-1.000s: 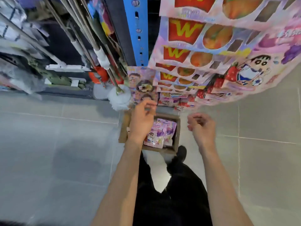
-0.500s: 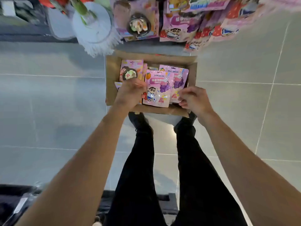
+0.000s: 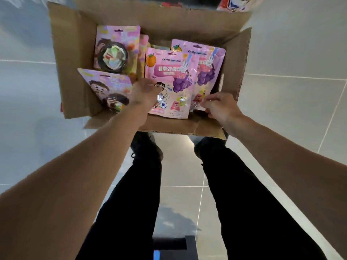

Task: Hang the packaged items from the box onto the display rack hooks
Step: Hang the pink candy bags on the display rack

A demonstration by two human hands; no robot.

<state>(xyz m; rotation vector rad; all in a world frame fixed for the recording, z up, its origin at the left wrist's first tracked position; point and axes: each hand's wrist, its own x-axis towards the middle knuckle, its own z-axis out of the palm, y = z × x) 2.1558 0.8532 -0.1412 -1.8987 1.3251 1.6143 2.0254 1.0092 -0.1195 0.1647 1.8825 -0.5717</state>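
Observation:
An open cardboard box (image 3: 71, 53) sits on the floor below me, holding several pink snack packets. My left hand (image 3: 143, 94) reaches into the box and grips the left edge of the front grape packet (image 3: 172, 79). My right hand (image 3: 219, 106) pinches the bottom corner of the second grape packet (image 3: 208, 66) just behind it. Two packets with a bowl picture lie on the left: one upright at the back (image 3: 116, 49), one tilted at the front (image 3: 110, 91). The display rack's hooks are out of view.
Grey floor tiles (image 3: 293, 91) surround the box. My legs in black trousers (image 3: 244, 194) and dark shoes (image 3: 142, 145) stand right behind the box's near flap (image 3: 178, 126). Hanging packets (image 3: 236, 2) show at the top right edge.
I have bent down from the rack toward the box, which now fills the upper view. Both hands dropped into the box and took hold of the grape packets.

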